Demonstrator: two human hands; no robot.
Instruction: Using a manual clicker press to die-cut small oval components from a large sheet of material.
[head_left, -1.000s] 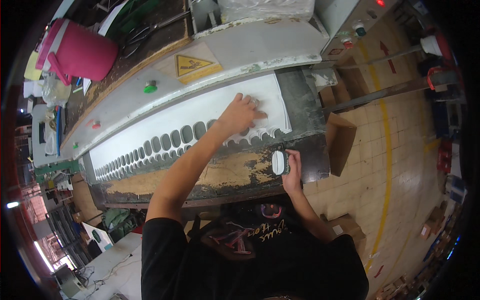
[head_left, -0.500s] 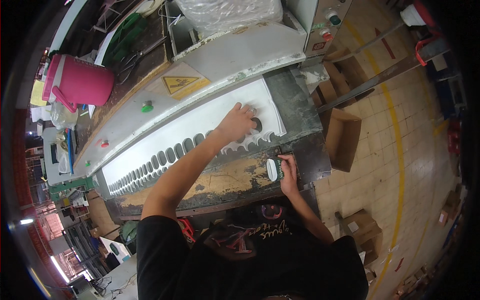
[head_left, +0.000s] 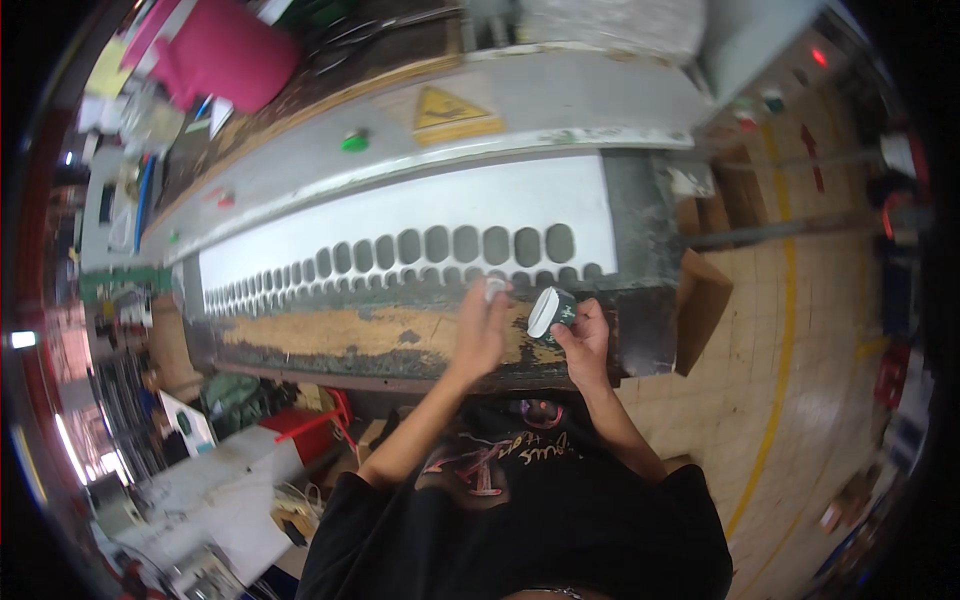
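A white sheet [head_left: 420, 205] lies across the dark work surface, with rows of oval holes cut along its near side. My right hand [head_left: 588, 345] is closed around a short dark green oval cutting die [head_left: 550, 312] with pale marks on its side and a white face turned toward the left. Just left of it, my left hand [head_left: 480, 335] is blurred, its fingertips pinched on a small white piece [head_left: 495, 288] at the sheet's near edge. The two hands are apart.
Behind the sheet runs a grey machine beam [head_left: 560, 95] with a yellow warning sign [head_left: 447, 107] and a green button [head_left: 355, 141]. A pink bucket [head_left: 225, 55] stands at the far left. Cardboard boxes [head_left: 703, 310] sit right of the bench.
My left hand has drawn back off the sheet toward me, near the die, with a white piece at its fingertips. The die is tilted more. The whole view has turned and shifted.
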